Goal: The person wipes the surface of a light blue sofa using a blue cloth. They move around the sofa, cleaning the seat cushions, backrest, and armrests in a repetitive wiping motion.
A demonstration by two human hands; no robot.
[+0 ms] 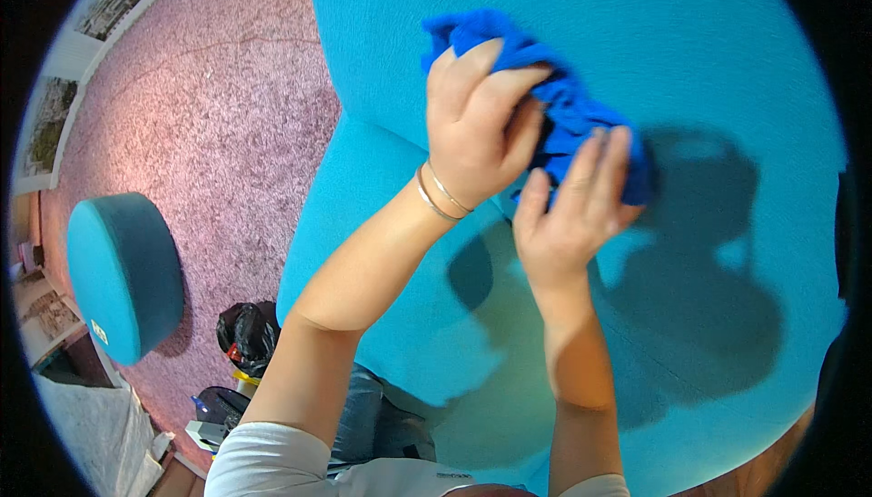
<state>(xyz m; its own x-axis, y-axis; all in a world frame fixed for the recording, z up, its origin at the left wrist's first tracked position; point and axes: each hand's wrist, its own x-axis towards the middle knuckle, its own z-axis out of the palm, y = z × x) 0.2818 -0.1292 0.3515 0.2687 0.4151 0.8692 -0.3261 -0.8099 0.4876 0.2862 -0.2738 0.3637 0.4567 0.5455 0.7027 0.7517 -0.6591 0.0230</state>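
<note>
A crumpled bright blue cloth [579, 112] is bunched against the turquoise upholstery of a sofa [381, 33]. My left hand [473, 115], with two thin bracelets at its wrist, grips the cloth's upper left part, fingers dug into the folds. Lower down on the right, my right hand [569, 211] holds the other end, its thumb and fingers spread around the fabric and slightly blurred. Both forearms reach up from the bottom of the view. Parts of the cloth are hidden beneath the fingers.
A round turquoise pouf [126, 279] stands on the pink shag carpet [238, 122] at left. Beside the sofa are a black plastic bag [248, 337] and a dark object with a grey part [208, 432]. Whitish sheeting [102, 429] hangs at lower left.
</note>
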